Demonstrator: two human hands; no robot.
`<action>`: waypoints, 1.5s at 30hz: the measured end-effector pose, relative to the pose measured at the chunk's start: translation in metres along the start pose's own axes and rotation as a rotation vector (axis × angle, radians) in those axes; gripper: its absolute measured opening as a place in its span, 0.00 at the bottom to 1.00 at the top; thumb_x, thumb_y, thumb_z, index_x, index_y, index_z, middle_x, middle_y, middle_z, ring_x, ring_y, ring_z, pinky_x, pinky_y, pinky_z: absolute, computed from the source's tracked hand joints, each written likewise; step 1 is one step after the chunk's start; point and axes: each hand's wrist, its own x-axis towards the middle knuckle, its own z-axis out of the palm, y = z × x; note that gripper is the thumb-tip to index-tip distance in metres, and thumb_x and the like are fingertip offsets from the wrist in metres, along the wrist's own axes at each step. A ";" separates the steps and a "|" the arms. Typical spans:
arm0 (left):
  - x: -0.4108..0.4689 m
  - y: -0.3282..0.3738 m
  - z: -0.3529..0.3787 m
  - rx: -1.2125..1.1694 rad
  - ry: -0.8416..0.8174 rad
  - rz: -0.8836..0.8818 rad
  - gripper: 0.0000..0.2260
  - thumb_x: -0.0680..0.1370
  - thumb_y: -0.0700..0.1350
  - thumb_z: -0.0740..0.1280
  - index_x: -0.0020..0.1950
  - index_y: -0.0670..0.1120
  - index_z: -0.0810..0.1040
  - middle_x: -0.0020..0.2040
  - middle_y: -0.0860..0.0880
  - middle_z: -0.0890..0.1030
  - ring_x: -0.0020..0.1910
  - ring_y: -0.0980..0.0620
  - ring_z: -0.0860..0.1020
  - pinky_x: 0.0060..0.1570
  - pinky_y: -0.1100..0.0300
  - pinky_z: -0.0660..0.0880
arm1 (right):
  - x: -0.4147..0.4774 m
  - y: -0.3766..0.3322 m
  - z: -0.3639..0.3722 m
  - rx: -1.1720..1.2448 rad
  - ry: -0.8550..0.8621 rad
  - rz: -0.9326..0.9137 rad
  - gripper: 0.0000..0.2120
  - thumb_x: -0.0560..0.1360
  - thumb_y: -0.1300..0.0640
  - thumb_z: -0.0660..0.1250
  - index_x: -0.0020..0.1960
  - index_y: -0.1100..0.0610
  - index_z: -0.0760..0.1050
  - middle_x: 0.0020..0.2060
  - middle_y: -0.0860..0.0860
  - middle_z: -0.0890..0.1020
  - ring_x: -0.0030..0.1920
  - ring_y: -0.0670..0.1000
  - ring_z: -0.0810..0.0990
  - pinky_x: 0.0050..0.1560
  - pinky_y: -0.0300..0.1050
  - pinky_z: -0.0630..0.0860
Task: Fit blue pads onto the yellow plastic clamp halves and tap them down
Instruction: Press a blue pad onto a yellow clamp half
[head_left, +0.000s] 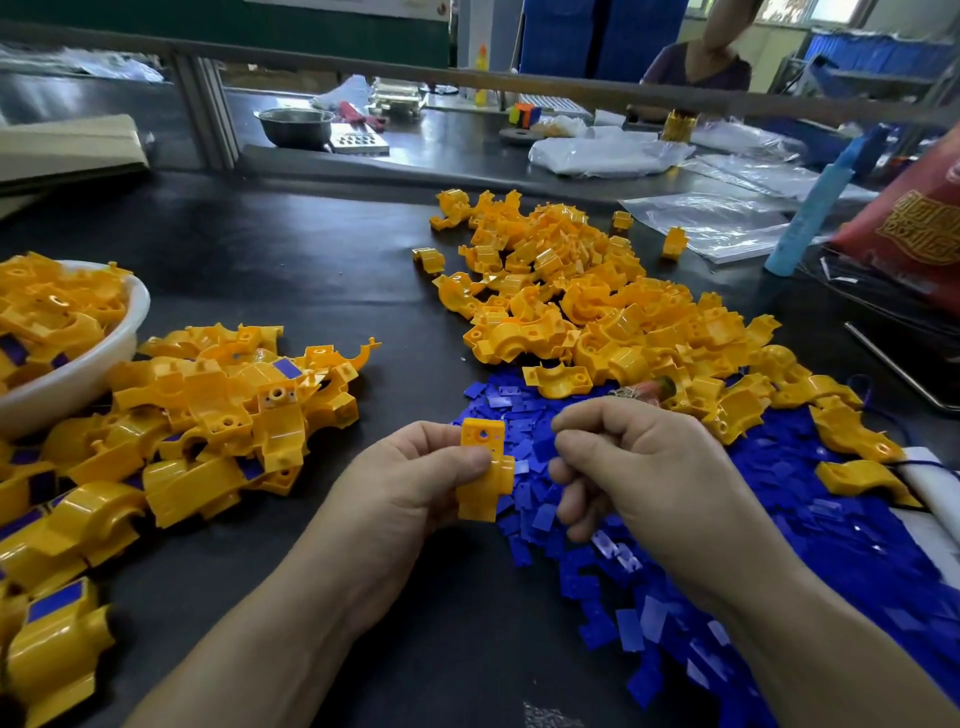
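My left hand (410, 483) grips one yellow clamp half (484, 470) upright over the near edge of the blue pads pile (779, 545). My right hand (634, 467) hovers just right of it, fingers curled tight; a reddish tool (649, 389) pokes out above the fist, so it seems held there. No blue pad is visible on the held half. A heap of bare yellow halves (587, 306) lies behind the pads. Left of my hands sits a pile of halves with blue pads fitted (218, 415).
A white bowl (78, 374) with more padded halves stands at the left edge. A light blue bottle (810, 208), clear plastic bags (717, 223) and a red bag (914, 218) lie at the right. Another person (701, 57) sits across the bench, beyond a metal bowl (296, 124).
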 end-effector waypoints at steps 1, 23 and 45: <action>-0.001 -0.001 0.001 0.080 0.019 0.029 0.15 0.67 0.45 0.75 0.52 0.45 0.81 0.43 0.46 0.87 0.39 0.52 0.85 0.35 0.63 0.79 | 0.000 0.001 0.004 -0.016 0.004 -0.040 0.08 0.78 0.61 0.64 0.47 0.49 0.79 0.35 0.52 0.83 0.31 0.52 0.83 0.30 0.44 0.80; -0.011 -0.002 0.013 0.186 -0.027 0.103 0.11 0.64 0.58 0.71 0.43 0.57 0.83 0.44 0.49 0.86 0.42 0.50 0.86 0.37 0.60 0.81 | -0.004 0.021 0.022 0.036 -0.008 -0.077 0.09 0.74 0.56 0.69 0.50 0.43 0.81 0.44 0.44 0.84 0.46 0.44 0.83 0.44 0.36 0.79; -0.011 -0.003 0.012 0.019 -0.146 0.020 0.07 0.64 0.48 0.74 0.41 0.49 0.85 0.44 0.40 0.86 0.43 0.43 0.86 0.39 0.56 0.82 | -0.007 0.020 0.015 0.167 -0.091 -0.026 0.08 0.73 0.60 0.69 0.45 0.47 0.82 0.42 0.48 0.83 0.42 0.45 0.82 0.40 0.36 0.78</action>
